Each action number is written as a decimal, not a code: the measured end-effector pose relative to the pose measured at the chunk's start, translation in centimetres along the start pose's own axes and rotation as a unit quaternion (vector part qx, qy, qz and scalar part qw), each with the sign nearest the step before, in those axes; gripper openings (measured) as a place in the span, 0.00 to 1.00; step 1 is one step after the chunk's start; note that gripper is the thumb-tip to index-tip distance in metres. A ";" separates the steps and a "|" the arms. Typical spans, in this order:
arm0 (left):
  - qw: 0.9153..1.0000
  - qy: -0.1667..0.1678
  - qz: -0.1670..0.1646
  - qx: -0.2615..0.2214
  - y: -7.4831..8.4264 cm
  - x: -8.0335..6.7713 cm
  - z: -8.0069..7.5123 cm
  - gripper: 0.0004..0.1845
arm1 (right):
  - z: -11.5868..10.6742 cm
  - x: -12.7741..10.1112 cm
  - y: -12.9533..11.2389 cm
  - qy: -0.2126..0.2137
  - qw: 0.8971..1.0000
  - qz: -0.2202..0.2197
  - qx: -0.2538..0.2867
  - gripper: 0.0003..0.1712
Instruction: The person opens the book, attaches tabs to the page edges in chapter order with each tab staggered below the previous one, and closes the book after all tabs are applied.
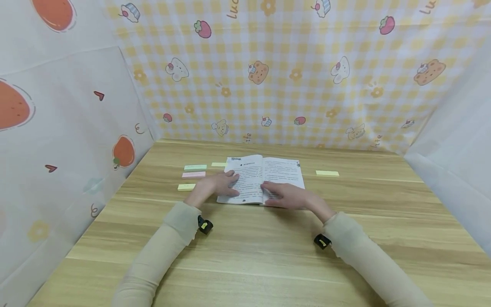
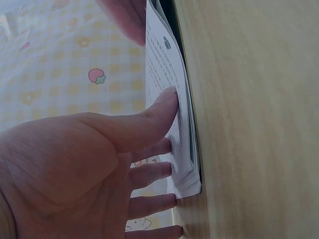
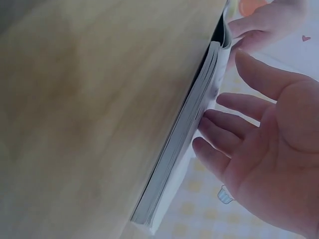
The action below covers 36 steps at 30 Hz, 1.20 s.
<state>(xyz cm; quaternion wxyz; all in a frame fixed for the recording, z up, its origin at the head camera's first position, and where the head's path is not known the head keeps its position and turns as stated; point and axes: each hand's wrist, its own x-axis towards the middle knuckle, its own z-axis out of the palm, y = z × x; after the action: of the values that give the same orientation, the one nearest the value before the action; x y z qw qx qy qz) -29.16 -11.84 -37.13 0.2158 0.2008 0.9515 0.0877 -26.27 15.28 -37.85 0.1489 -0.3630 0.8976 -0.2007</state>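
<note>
Open book [image 1: 264, 179] flat on the wooden table [image 1: 268, 256], mid-table, both hands pressing its pages.
Left hand [image 1: 218, 184] on the left page, right hand [image 1: 285, 195] on the right; fingers straight, pressing down, nothing clamped. Thin paperback: light and floppy, pages likely spring up and slip. Best gripped at the spine or outer edges.
</note>
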 end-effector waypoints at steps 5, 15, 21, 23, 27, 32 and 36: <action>1.000 0.000 -0.002 0.001 0.0 -0.1 0.1 0.40 | -0.2 0.6 0.1 0.000 1.000 -0.007 -0.017 0.36; 1.000 -0.002 -0.019 0.006 0.0 -0.2 0.3 0.40 | -0.5 2.4 0.2 -0.008 0.999 0.011 -0.045 0.36; 1.000 0.003 -0.023 0.006 0.0 -0.4 0.3 0.39 | -0.9 3.9 0.1 -0.014 0.998 0.038 -0.058 0.37; 1.000 0.003 -0.023 0.002 0.0 -0.5 0.3 0.40 | -1.0 4.4 0.1 -0.016 0.997 0.050 -0.059 0.37; 1.000 -0.001 -0.023 -0.001 0.0 -0.5 0.3 0.40 | -1.4 5.4 0.3 -0.019 0.995 0.075 -0.059 0.39; 1.000 -0.005 -0.021 0.007 0.1 -0.5 0.2 0.40 | -1.9 6.3 0.8 -0.016 0.993 0.099 -0.059 0.40; 1.000 -0.006 -0.019 0.007 0.2 -0.6 0.2 0.40 | -2.3 6.9 1.1 -0.013 0.992 0.110 -0.057 0.40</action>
<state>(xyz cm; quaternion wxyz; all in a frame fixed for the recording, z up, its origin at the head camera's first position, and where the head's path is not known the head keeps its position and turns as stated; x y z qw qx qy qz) -28.53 -11.91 -37.04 0.2214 0.1844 0.9546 0.0758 -32.65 11.63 -37.19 0.1603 -0.2729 0.9401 -0.1269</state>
